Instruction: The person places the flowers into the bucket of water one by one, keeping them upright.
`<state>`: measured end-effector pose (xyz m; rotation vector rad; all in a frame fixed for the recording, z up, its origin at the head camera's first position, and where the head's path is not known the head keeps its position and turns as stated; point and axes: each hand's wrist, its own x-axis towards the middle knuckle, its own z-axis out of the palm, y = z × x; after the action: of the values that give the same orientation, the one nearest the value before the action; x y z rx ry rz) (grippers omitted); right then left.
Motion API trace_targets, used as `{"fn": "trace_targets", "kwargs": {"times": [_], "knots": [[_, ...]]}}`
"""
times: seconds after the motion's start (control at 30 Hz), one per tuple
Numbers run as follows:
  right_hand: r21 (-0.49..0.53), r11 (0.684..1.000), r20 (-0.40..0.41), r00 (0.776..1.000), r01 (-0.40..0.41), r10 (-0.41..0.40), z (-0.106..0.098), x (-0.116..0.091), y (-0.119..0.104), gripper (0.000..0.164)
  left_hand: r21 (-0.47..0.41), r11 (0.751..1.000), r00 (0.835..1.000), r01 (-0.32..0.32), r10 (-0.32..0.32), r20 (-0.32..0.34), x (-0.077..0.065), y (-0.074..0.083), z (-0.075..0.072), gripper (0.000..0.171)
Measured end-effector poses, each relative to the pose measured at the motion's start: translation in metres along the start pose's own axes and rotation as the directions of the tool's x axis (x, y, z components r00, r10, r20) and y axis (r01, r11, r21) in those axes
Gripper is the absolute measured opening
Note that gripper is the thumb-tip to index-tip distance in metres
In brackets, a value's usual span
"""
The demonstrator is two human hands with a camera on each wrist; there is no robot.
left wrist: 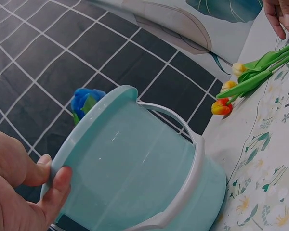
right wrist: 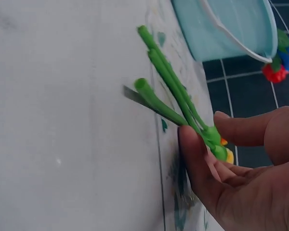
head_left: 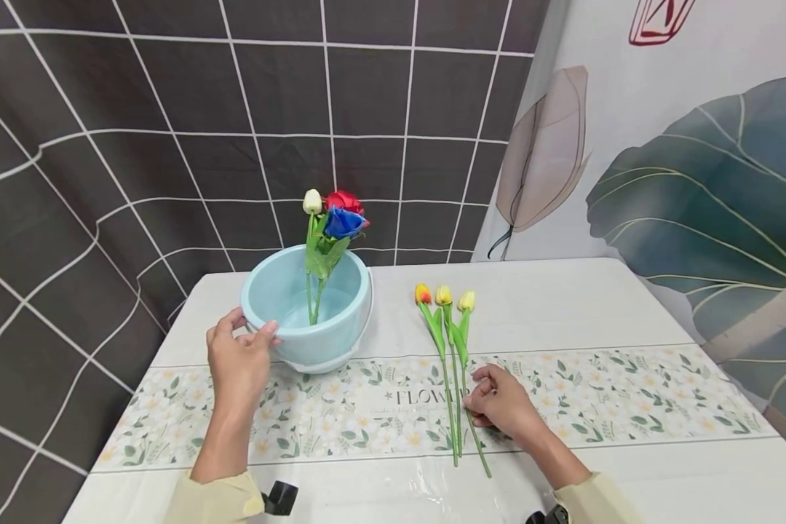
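My left hand [head_left: 239, 360] pinches the near-left rim of a light blue bucket [head_left: 321, 349], thumb on one side and fingers on the other. Inside the bucket stand a white tulip [head_left: 312, 202], a red rose [head_left: 343, 200] and a blue rose [head_left: 344, 223], all artificial, leaning against the wall. Three artificial tulips lie side by side on the table: an orange-red tulip [head_left: 423, 294], a yellow tulip [head_left: 443, 295] and a pale yellow tulip [head_left: 466, 301]. My right hand [head_left: 504, 404] is beside the pale yellow tulip's stem, fingertips right at it, thumb and finger apart.
A white table [head_left: 550, 306] carries a printed floral band [head_left: 629, 397] with lettering. Dark tiled cloth [head_left: 367, 94] hangs behind and on the left; a leaf-patterned curtain [head_left: 629, 94] hangs at the right. The bucket's white handle [left wrist: 192, 168] hangs down its side.
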<state>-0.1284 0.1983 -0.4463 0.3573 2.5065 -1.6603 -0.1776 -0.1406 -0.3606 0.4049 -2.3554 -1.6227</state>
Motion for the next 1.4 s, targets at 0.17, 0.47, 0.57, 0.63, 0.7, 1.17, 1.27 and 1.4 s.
{"fn": "trace_targets", "kwargs": {"times": [0.17, 0.47, 0.57, 0.63, 0.7, 1.17, 1.27, 1.4], "knots": [[-0.134, 0.989, -0.033, 0.997, 0.063, -0.068, 0.004, -0.002, -0.001, 0.052, 0.014, 1.0, 1.0, -0.004, 0.004, -0.006, 0.0, 0.0, 0.0, 0.061], [-0.31, 0.946, -0.049, 0.993, 0.089, -0.11, 0.01, -0.003, -0.002, 0.066, 0.009, 1.0, 1.0, -0.013, 0.013, -0.006, 0.0, -0.001, 0.0, 0.061], [-0.34, 0.934, -0.048, 0.99, 0.11, -0.134, 0.012, -0.004, -0.001, 0.066, 0.001, 1.0, 1.0, -0.011, 0.011, -0.005, 0.0, -0.001, 0.0, 0.061], [-0.35, 0.928, -0.048, 0.988, 0.124, -0.15, 0.013, -0.004, 0.0, 0.068, -0.004, 1.0, 1.0, -0.009, 0.009, -0.004, 0.0, -0.001, 0.0, 0.061], [-0.356, 0.926, -0.052, 0.987, 0.127, -0.155, 0.014, -0.004, 0.0, 0.07, -0.003, 1.0, 1.0, -0.009, 0.009, -0.003, 0.0, -0.001, 0.0, 0.061], [-0.544, 0.832, -0.113, 0.972, 0.111, -0.204, 0.027, -0.01, -0.003, 0.085, 0.009, 1.0, 1.0, -0.003, 0.003, -0.002, 0.0, 0.0, -0.001, 0.061], [-0.586, 0.802, -0.124, 0.965, 0.117, -0.231, 0.029, -0.01, -0.003, 0.088, 0.007, 1.0, 1.0, -0.004, 0.004, -0.001, -0.001, 0.001, -0.001, 0.061], [-0.607, 0.785, -0.12, 0.962, 0.123, -0.244, 0.03, -0.009, -0.004, 0.088, 0.004, 1.0, 1.0, -0.003, 0.003, 0.004, 0.0, 0.0, -0.001, 0.061]]}}
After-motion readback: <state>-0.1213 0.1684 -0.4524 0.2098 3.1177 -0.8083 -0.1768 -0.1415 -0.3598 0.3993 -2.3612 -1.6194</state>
